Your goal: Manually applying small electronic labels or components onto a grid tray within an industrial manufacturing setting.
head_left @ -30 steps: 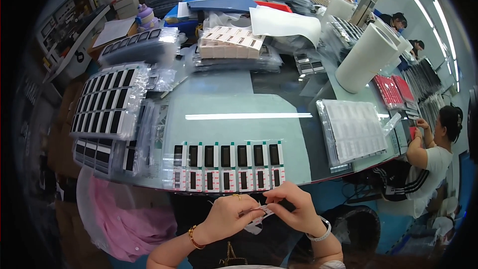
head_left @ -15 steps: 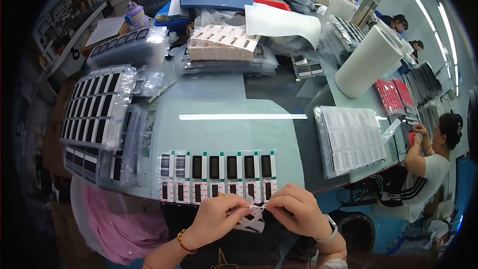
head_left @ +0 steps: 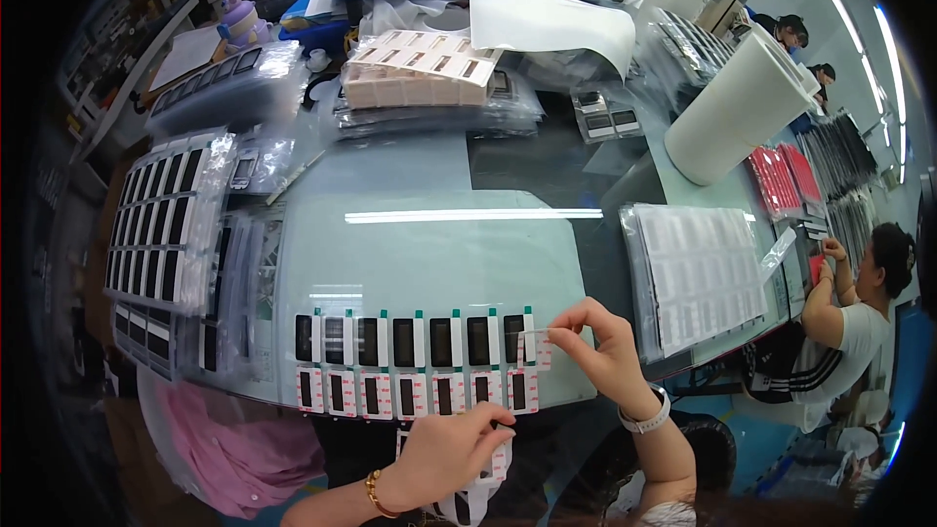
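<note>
On the table's near edge lies a double row of small parts: dark rectangular panels (head_left: 404,340) with white strips and green tabs at the back, and white frames with pink print (head_left: 411,395) around dark windows in front. My right hand (head_left: 603,346) pinches a thin adhesive piece with pink marks (head_left: 533,348) by its end, at the rightmost dark panel and partly over it. My left hand (head_left: 444,454) is closed below the front row, holding a white cut-out sheet (head_left: 476,503) that hangs past the table edge and is partly hidden.
Bagged sheets of panels (head_left: 161,220) are stacked at the left. At the back stand pale trays (head_left: 420,78) and a white roll (head_left: 737,112). A stack of translucent sheets (head_left: 695,273) lies at the right, with a co-worker (head_left: 859,322) seated beyond it.
My hands have come apart. My right hand has moved up and right with the adhesive piece to the rightmost panel; my left has moved lower with the cut-out sheet. The view has shifted slightly.
</note>
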Available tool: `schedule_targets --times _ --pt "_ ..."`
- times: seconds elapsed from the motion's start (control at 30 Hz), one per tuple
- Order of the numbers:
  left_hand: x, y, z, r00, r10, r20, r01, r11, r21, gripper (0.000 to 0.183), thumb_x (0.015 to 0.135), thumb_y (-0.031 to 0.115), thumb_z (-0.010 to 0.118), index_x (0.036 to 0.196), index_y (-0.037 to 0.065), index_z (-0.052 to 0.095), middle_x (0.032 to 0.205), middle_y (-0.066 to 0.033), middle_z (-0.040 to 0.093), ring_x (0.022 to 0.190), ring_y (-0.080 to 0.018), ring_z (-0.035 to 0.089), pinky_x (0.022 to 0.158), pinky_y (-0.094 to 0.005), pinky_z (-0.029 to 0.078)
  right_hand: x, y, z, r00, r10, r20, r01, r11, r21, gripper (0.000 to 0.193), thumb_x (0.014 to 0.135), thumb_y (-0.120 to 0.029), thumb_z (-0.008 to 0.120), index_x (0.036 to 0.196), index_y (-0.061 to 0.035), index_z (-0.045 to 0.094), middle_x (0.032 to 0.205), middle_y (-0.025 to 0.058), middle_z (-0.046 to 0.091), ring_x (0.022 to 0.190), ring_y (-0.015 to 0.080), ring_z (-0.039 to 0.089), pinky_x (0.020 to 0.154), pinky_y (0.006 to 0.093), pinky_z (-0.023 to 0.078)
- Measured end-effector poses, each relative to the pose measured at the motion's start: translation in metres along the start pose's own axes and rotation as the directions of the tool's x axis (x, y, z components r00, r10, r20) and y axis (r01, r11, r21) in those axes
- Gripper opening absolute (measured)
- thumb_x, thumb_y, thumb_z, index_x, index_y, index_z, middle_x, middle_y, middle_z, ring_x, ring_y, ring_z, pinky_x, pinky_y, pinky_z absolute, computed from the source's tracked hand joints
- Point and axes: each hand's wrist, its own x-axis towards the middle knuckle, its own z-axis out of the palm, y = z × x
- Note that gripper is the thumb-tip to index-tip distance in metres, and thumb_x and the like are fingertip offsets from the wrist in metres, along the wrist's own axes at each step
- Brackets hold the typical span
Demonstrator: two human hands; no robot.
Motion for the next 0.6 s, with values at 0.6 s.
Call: schedule_targets --times 0.6 --pt "0.019 -0.012 0.013 0.972 0.233 0.040 -0.208 0.759 0.617 0.054 0.095 0.013 0.064 0.145 -0.001 0.055 0.062 -0.0036 0.058 0.046 -0.0184 0.061 0.041 -0.0325 0.044 0.007 0.023 0.013 0.995 0.095 0.034 -0.093 0.994 -0.053 0.009 0.094 -0.007 0.072 0.098 -0.0001 0.068 0.096 0.0049 0.065 0.089 0.0123 0.062 0.083 0.0270 0.050"
